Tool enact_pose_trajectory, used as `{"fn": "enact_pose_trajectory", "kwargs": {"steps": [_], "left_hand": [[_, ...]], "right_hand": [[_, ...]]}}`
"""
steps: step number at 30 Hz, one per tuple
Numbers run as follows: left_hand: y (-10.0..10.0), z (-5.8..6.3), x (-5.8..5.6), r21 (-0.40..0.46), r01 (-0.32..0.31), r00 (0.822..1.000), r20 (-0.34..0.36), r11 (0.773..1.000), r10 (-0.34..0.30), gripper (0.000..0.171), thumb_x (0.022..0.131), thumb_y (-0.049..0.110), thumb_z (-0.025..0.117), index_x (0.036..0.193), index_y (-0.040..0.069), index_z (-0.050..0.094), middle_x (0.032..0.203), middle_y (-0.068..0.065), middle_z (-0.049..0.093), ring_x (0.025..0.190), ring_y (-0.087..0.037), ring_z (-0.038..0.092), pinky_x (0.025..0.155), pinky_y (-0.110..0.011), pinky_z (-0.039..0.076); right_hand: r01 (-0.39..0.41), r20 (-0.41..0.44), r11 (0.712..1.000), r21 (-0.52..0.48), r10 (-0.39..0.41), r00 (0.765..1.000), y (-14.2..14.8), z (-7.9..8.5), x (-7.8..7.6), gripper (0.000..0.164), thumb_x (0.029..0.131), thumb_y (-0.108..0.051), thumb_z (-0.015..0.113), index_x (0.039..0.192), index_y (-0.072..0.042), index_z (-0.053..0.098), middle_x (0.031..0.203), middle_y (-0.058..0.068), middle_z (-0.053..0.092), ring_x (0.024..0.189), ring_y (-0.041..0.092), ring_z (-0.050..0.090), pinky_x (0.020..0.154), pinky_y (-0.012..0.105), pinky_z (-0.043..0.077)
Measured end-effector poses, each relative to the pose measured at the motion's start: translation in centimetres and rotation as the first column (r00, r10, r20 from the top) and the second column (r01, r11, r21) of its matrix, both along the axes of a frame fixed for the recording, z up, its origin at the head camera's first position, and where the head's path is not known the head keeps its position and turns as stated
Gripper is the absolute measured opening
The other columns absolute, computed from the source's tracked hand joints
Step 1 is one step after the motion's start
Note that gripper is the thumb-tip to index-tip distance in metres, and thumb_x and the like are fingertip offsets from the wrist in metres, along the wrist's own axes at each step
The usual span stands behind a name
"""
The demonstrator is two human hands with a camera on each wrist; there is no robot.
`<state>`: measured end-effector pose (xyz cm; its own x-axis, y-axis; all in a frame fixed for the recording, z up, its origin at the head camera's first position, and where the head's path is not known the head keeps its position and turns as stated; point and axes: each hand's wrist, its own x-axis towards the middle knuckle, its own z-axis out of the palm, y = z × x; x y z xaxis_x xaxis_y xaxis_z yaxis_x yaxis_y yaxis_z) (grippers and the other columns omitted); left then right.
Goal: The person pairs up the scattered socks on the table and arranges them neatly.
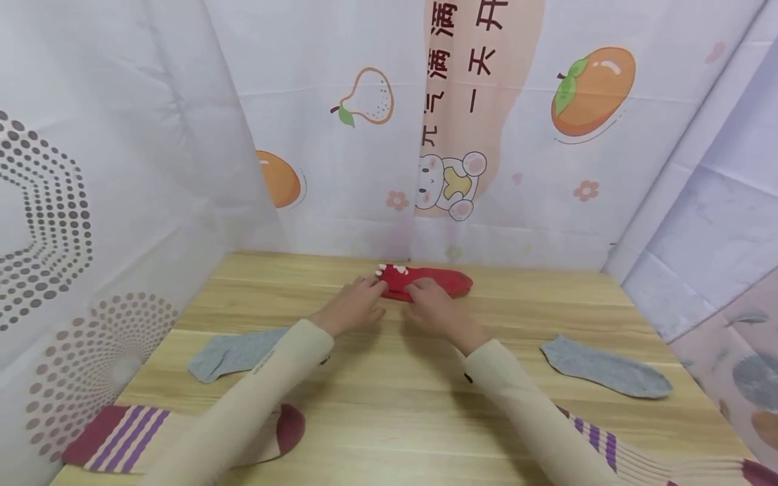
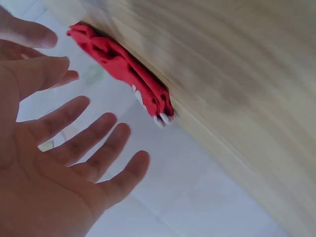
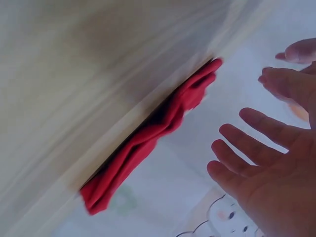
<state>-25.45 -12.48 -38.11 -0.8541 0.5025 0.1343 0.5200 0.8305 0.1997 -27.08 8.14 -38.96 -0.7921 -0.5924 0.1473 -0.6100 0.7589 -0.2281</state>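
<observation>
A red sock [image 1: 446, 278] with small white tufts at its left end lies crosswise at the back of the table. My left hand [image 1: 358, 305] is by the tufted end, its fingertips overlapping the sock in the head view. Close to the sock's middle is my right hand [image 1: 436, 307]. In the left wrist view the fingers are spread and extended, with a gap to the crumpled red sock [image 2: 118, 64]. The right wrist view likewise has straight, parted fingers beside the folded red cloth [image 3: 143, 136]. Neither hand grips anything.
A grey sock [image 1: 227, 356] lies at the left, partly behind the left sleeve, and another grey sock [image 1: 608, 368] at the right. Striped socks with maroon ends lie nearer, one at left [image 1: 134, 435], one at right [image 1: 656, 466]. A printed curtain [image 1: 340, 169] hangs behind the table.
</observation>
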Motion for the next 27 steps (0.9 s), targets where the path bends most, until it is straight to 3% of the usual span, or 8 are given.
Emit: {"fn": "enact_pose_trajectory", "kwargs": {"steps": [8,13,21,27], "left_hand": [[-3.7,-0.5,3.8,0.100,-0.089,0.995,-0.029,0.991,0.093,0.039,0.092,0.022,0.070,0.124,0.002,0.061,0.121,-0.017,0.063,0.113,-0.035,0.058,0.095,-0.049,0.049],[-6.0,-0.6,5.9,0.135,-0.155,0.986,-0.031,0.979,0.161,0.035,0.092,0.020,0.070,0.123,0.004,0.062,0.123,-0.015,0.062,0.116,-0.037,0.057,0.093,-0.054,0.049],[-9.3,-1.0,7.7,0.132,-0.193,0.977,-0.062,0.972,0.202,0.033,0.093,0.018,0.069,0.120,0.001,0.062,0.118,-0.016,0.064,0.112,-0.037,0.059,0.090,-0.051,0.052],[-12.8,-1.2,9.3,0.151,-0.283,0.955,-0.053,0.947,0.293,0.033,0.093,0.017,0.070,0.120,-0.001,0.062,0.120,-0.021,0.062,0.111,-0.042,0.059,0.084,-0.055,0.054]], "right_hand": [[-0.022,0.071,1.000,-0.015,0.023,0.997,-2.9,0.2,2.2,0.048,0.093,-0.025,0.070,0.134,-0.004,0.058,0.133,0.013,0.059,0.129,0.030,0.049,0.108,0.044,0.042],[-0.090,0.081,0.995,-0.048,0.094,0.992,-4.9,0.6,3.5,0.046,0.096,-0.025,0.067,0.134,-0.003,0.057,0.130,0.013,0.061,0.126,0.030,0.052,0.106,0.042,0.044],[-0.184,-0.006,0.981,-0.053,0.184,0.983,-7.7,1.0,5.1,0.040,0.096,-0.026,0.067,0.128,-0.001,0.062,0.125,0.011,0.065,0.117,0.027,0.060,0.101,0.038,0.048],[-0.254,-0.035,0.964,-0.078,0.252,0.967,-10.0,0.9,5.8,0.041,0.097,-0.027,0.066,0.129,-0.002,0.061,0.125,0.010,0.066,0.117,0.025,0.061,0.100,0.034,0.049]]}}
